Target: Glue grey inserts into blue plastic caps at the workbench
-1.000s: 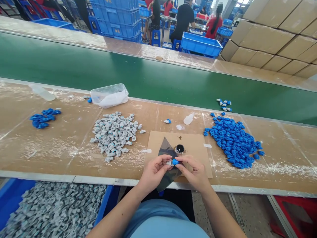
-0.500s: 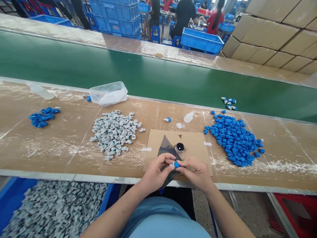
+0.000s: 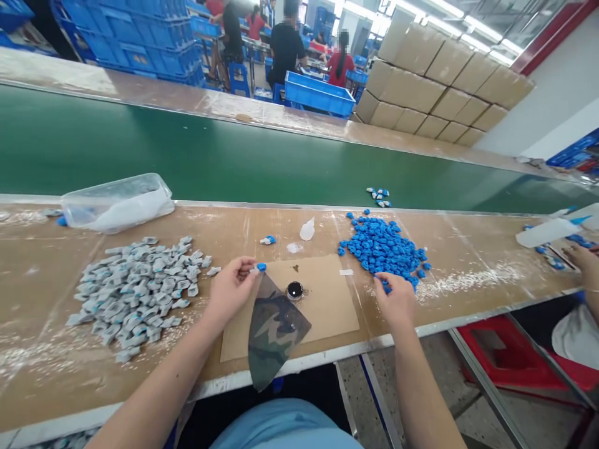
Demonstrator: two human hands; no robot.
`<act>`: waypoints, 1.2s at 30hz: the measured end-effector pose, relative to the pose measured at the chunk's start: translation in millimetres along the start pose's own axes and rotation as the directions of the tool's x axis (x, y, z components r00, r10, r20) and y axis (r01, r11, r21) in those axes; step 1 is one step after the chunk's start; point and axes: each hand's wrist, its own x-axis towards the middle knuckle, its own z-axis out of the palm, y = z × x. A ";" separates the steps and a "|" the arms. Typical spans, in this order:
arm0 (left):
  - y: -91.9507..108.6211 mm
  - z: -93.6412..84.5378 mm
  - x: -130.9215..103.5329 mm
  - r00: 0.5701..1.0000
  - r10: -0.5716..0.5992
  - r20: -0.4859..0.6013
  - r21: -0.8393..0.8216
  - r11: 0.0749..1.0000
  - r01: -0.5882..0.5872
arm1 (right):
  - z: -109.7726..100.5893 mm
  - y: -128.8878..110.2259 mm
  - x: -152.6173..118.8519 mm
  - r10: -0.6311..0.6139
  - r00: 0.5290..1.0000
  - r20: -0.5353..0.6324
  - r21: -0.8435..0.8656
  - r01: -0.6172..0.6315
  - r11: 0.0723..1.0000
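My left hand [image 3: 233, 288] is closed in a pinch on a small blue-and-grey plastic part [image 3: 261, 267], held over the left edge of a cardboard sheet [image 3: 327, 312]. My right hand [image 3: 395, 300] is at the near edge of a heap of small blue parts [image 3: 381, 243], fingertips curled around a blue part [image 3: 386, 287] there. Between my hands, a camouflage-patterned piece [image 3: 276, 333] lies on the sheet and overhangs the table edge. Beside it stands a small round pot of dark liquid [image 3: 294, 290]. A heap of grey parts [image 3: 140, 293] lies to the left of my left hand.
A clear plastic tub [image 3: 119, 202] stands at the back left. Behind the sheet lie a blue-and-grey part [image 3: 267, 240] and a small white bottle [image 3: 307, 229]. A green conveyor belt [image 3: 262, 159] carries several parts [image 3: 379, 196]. Another person's hand [image 3: 583, 259] is at far right.
My hands have parted: the left moved left with the blue-and-grey part, the right moved to the blue heap. The view has swung right, bringing another person's hand into sight.
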 end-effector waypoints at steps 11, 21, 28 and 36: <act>-10.1 -10.8 19.9 0.983 0.106 -0.151 0.284 0.957 -0.059 | 23.1 37.4 5.0 -0.057 0.997 0.055 -0.147 0.064 0.987; -18.7 -78.7 -27.4 0.961 0.192 -0.197 0.667 0.745 -0.012 | 31.1 27.5 0.9 -0.007 0.978 0.208 0.054 -0.004 0.999; -22.8 -56.6 -28.9 0.976 0.195 -0.099 0.811 0.584 -0.034 | 29.9 22.7 -2.4 0.146 0.949 0.279 0.218 -0.211 0.953; -38.0 -63.4 -29.3 0.942 0.332 -0.059 0.755 0.632 -0.176 | 23.3 -44.9 -17.8 -0.049 0.910 0.412 0.677 -0.270 0.685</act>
